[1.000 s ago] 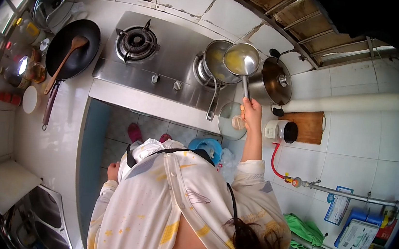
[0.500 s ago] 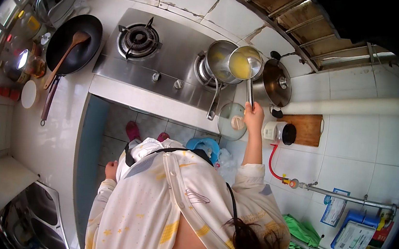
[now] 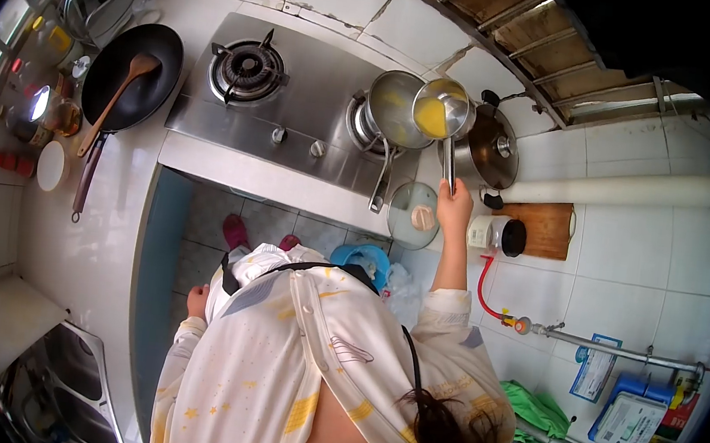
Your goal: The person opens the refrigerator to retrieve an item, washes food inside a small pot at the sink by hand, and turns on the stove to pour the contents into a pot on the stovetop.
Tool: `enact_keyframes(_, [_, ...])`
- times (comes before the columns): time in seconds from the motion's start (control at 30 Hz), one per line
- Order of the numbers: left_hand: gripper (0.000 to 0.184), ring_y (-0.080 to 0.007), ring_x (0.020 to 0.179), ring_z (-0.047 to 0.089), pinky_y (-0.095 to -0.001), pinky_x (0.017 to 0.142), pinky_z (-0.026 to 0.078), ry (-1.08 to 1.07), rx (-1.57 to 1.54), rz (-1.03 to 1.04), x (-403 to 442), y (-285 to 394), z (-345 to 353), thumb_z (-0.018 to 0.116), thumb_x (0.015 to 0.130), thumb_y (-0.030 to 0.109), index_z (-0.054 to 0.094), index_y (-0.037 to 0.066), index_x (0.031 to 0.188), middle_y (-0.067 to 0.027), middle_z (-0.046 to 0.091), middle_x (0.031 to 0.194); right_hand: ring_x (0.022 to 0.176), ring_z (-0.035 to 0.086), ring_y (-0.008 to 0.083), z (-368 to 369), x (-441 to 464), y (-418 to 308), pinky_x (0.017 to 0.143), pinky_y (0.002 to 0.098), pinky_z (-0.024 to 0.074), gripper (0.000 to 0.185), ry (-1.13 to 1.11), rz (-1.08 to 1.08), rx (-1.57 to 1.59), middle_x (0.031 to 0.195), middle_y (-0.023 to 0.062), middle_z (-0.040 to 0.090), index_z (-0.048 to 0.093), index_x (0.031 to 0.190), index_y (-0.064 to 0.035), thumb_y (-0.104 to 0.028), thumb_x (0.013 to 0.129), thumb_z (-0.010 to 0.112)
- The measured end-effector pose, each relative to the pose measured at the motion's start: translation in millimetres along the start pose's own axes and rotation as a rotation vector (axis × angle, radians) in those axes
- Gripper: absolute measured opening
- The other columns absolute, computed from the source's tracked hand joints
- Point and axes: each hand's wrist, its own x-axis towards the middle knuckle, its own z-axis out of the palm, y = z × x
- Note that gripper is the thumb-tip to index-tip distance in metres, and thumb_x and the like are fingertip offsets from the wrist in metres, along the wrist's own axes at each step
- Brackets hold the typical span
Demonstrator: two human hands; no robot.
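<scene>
My right hand (image 3: 454, 206) is closed round the metal handle of a small round pan (image 3: 457, 102), held raised beside the right burner. Yellow liquid lies in its left part. To its left, a second metal pan (image 3: 402, 105) with thin yellow residue sits on the right burner, its handle pointing towards me. My left hand (image 3: 198, 300) hangs low beside my body at the counter's edge, its fingers curled; whatever they may hold is hidden. Just left of my right hand, a glass lid (image 3: 412, 217) lies at the counter's front edge.
A black wok (image 3: 131, 90) with a wooden spatula (image 3: 117, 101) stands left of the stove (image 3: 300, 86). A lidded pot (image 3: 492, 149) is at the right, near a jar (image 3: 496, 235) and a wooden board (image 3: 545, 228). The sink (image 3: 80, 366) is lower left.
My right hand has shifted slightly to the right with its pan, away from the pan on the burner. The yellow liquid has gathered at the left side. My left hand stays low.
</scene>
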Motion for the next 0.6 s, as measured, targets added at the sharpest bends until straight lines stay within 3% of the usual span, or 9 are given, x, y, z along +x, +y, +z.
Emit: enact_keyframes(0.6, [0.038,-0.0329,0.073,0.061,-0.0397,0.067,0.046,-0.018,0.064,-0.066,0.8,-15.9,3.4,0.057,0.079,0.037,0.062,-0.001,0.079,-0.0203,0.062,0.077,0.057,0.054,0.0318,17.1,9.0,-12.5,0.056,0.0388,0.0409,0.026,0.007,-0.084,-0.023,0.061,0.0168,0.055,0.054,0.074,0.0012,-0.023,0.083,0.057])
